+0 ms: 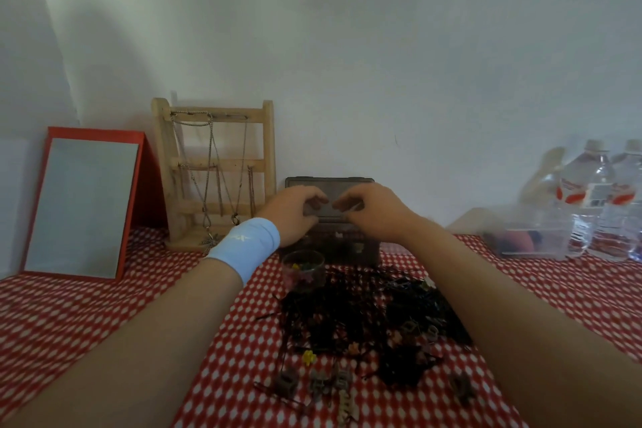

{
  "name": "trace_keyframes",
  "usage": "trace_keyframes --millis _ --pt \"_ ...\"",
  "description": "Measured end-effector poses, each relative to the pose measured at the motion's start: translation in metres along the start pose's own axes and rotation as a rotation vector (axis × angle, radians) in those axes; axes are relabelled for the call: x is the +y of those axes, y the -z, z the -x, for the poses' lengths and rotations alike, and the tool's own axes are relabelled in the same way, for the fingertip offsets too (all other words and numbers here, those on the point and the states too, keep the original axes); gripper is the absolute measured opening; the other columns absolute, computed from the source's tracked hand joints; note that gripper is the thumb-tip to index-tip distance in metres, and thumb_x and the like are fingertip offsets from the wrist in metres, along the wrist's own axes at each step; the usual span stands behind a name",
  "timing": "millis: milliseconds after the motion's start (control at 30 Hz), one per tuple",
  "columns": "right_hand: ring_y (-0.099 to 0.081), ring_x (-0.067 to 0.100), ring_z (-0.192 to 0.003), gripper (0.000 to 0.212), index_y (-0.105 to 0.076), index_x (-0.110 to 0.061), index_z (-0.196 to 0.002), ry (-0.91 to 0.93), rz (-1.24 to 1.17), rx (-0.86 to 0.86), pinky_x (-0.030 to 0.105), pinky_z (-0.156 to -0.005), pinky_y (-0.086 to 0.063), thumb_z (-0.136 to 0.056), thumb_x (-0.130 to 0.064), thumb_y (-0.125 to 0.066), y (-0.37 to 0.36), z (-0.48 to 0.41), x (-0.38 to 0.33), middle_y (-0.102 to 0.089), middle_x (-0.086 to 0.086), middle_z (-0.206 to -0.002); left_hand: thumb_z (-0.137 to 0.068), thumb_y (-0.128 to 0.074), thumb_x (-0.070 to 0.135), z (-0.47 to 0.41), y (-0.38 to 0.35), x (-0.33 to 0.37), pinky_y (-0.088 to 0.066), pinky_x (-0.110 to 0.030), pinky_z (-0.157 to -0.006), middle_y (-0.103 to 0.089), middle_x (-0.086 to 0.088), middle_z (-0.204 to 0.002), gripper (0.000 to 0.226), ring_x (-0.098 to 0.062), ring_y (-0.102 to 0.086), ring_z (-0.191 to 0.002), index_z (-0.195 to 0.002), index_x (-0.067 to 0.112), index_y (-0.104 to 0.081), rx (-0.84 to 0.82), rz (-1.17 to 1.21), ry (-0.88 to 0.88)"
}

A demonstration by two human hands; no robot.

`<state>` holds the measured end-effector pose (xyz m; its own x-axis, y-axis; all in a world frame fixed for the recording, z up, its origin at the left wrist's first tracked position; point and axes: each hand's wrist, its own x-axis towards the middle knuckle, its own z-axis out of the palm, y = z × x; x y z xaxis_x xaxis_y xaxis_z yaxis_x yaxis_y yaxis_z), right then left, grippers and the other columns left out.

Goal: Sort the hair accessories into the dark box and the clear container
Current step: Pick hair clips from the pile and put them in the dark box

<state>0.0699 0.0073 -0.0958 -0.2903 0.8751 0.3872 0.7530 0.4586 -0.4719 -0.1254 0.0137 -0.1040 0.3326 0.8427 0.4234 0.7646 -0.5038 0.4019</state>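
The dark box (pixel 361 248) stands at the back of the table, against the wall, with its lid (pixel 330 182) raised. My left hand (pixel 295 212), with a light blue wristband, and my right hand (pixel 371 210) both reach to the box with curled fingers and grip the lid's front edge, fingertips nearly meeting. The small clear container (pixel 303 269) stands just in front of the box and holds several coloured clips. A pile of black hairpins (pixel 368 316) lies between my forearms. Small claw clips (pixel 287 386) lie nearer me, one of them yellow (pixel 307 357).
A red-framed mirror (pixel 83 205) leans at the back left. Next to it stands a wooden jewellery stand (pixel 215 170) hung with chains. At the right are water bottles (pixel 597 198) and a clear plastic tub (pixel 531 236). A red-and-white cloth (pixel 104 306) covers the table.
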Motion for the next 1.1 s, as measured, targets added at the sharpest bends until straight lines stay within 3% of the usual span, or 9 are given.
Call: trace_keyframes --millis 100,167,267,400,667,767,900,1100 --pt "-0.062 -0.005 -0.074 0.022 -0.072 -0.036 -0.083 0.087 -0.009 -0.060 0.019 -0.075 -0.052 -0.087 -0.014 -0.072 0.015 0.026 -0.013 -0.070 -0.018 -0.084 -0.083 -0.071 0.017 0.023 0.009 0.012 -0.051 -0.024 -0.081 -0.063 0.017 -0.096 0.026 -0.005 -0.061 -0.089 -0.099 0.035 -0.062 -0.032 0.044 -0.054" --pt "-0.065 -0.005 -0.071 0.020 -0.074 -0.038 -0.079 0.139 -0.055 -0.213 0.012 -0.067 -0.050 -0.084 -0.018 -0.076 0.023 0.046 -0.021 -0.071 -0.020 -0.076 -0.081 -0.073 0.023 0.043 0.012 0.020 -0.048 -0.014 -0.071 -0.065 0.018 -0.089 0.019 0.001 -0.061 -0.081 -0.090 0.036 -0.063 -0.107 0.062 -0.076" --pt "-0.068 0.001 -0.073 0.011 -0.076 -0.038 -0.086 0.171 -0.046 -0.511 0.009 -0.067 -0.049 -0.081 -0.029 -0.080 0.024 0.074 -0.031 -0.073 -0.020 -0.082 -0.082 -0.072 0.032 0.075 0.012 0.033 -0.044 -0.006 -0.064 -0.066 0.017 -0.086 0.008 0.005 -0.060 -0.079 -0.087 0.034 -0.066 -0.315 0.025 -0.098" --pt "-0.062 -0.014 -0.082 0.012 -0.074 -0.050 -0.084 0.154 0.075 -0.698 0.010 -0.072 -0.044 -0.076 -0.044 -0.081 0.012 0.089 -0.034 -0.070 -0.032 -0.088 -0.084 -0.071 0.038 0.102 0.010 0.041 -0.045 -0.010 -0.067 -0.067 0.018 -0.088 0.010 0.005 -0.061 -0.080 -0.093 0.032 -0.070 -0.537 -0.027 -0.093" --pt "-0.063 -0.012 -0.080 0.010 -0.075 -0.042 -0.079 0.123 0.112 -0.684 0.017 -0.074 -0.052 -0.074 -0.040 -0.084 -0.008 0.098 -0.029 -0.069 -0.031 -0.085 -0.085 -0.072 0.032 0.124 0.015 0.039 -0.042 -0.001 -0.072 -0.065 0.026 -0.090 0.017 0.006 -0.062 -0.088 -0.101 0.028 -0.076 -0.641 -0.101 -0.093" --pt "-0.065 -0.009 -0.079 0.008 -0.075 -0.039 -0.082 0.144 0.059 -0.622 0.017 -0.072 -0.053 -0.077 -0.040 -0.081 -0.005 0.100 -0.026 -0.070 -0.028 -0.086 -0.086 -0.071 0.033 0.123 0.016 0.040 -0.043 -0.002 -0.074 -0.065 0.025 -0.091 0.016 0.006 -0.062 -0.087 -0.100 0.027 -0.077 -0.623 -0.098 -0.106" --pt "-0.068 -0.002 -0.081 0.016 -0.073 -0.041 -0.093 0.166 -0.032 -0.581 0.026 -0.078 -0.060 -0.080 -0.036 -0.080 -0.002 0.102 -0.026 -0.071 -0.023 -0.090 -0.084 -0.072 0.035 0.119 0.021 0.039 -0.046 -0.007 -0.070 -0.068 0.022 -0.089 0.012 0.007 -0.062 -0.083 -0.094 0.030 -0.074 -0.567 -0.052 -0.085" --pt "-0.065 -0.008 -0.082 0.018 -0.077 -0.035 -0.099 0.198 0.023 -0.638 0.014 -0.073 -0.054 -0.082 -0.027 -0.079 -0.016 0.104 -0.030 -0.070 -0.028 -0.090 -0.084 -0.073 0.030 0.116 0.022 0.032 -0.046 -0.007 -0.065 -0.066 0.018 -0.092 0.012 0.009 -0.060 -0.079 -0.094 0.035 -0.067 -0.450 -0.027 -0.051"
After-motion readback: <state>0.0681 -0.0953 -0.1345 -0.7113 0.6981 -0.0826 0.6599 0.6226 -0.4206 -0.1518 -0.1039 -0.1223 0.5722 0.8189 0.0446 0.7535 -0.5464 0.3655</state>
